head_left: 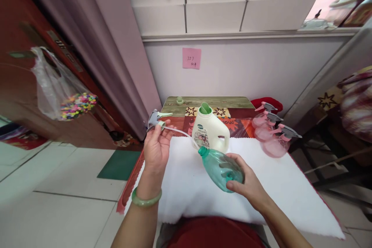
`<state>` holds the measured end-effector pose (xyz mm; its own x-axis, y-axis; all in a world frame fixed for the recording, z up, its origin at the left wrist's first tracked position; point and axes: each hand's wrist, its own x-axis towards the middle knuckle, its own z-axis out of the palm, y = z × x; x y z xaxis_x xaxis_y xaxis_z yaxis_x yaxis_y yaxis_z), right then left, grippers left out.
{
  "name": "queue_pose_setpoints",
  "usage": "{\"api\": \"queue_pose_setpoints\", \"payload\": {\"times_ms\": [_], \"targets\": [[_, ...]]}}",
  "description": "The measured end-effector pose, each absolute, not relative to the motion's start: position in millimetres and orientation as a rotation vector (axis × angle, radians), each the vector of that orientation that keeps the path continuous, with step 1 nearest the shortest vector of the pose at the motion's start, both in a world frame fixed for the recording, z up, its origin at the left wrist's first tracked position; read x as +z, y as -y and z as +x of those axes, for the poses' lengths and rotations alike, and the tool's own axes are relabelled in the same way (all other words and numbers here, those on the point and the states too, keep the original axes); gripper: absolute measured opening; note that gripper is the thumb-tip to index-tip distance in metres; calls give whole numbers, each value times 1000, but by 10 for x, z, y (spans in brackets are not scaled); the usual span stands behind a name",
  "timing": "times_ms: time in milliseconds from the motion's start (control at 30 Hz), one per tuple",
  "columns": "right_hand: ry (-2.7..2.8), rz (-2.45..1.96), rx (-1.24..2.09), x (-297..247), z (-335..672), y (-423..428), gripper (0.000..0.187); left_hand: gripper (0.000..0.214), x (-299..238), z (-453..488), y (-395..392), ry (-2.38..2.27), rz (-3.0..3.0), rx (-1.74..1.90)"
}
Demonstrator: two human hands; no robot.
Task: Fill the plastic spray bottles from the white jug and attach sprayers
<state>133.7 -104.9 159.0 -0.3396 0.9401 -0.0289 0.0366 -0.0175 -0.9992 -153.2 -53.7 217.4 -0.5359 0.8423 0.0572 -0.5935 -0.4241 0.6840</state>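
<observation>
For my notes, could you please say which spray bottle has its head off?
The green bottle in the right hand; the pink bottles have spray heads on.

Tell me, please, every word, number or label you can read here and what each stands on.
"357": pink note; the handwriting beneath is too small to read surely.
"OW", apparently a word's end: red-and-orange printed table cover.
Cream jug: its label is too small to read.
Green bottle: no text visible.
</observation>
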Motion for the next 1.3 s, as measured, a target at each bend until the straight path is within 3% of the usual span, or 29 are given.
{"api": "queue_pose_setpoints", "payload": {"times_ms": [233,433,667,1000,1300], "targets": [[1394,-1043,1472,1471,1240,1171,74,21,2147,-1273,749,-779,604,1886],[960,-929,1761,1353,1077,1346,63,27,2012,-925,948,-826,658,1807],[1016,-839,1806,1272,1032,1457,87,30,1875,-724,1141,-845,631,1694],[1422,-1107,1069,1134,1076,1528,92,39,1823,-651,1231,-831,539,1661],[1672,-958,266,1141,1075,1563,91,39,1882,-559,1345,-815,561,1659]]}}
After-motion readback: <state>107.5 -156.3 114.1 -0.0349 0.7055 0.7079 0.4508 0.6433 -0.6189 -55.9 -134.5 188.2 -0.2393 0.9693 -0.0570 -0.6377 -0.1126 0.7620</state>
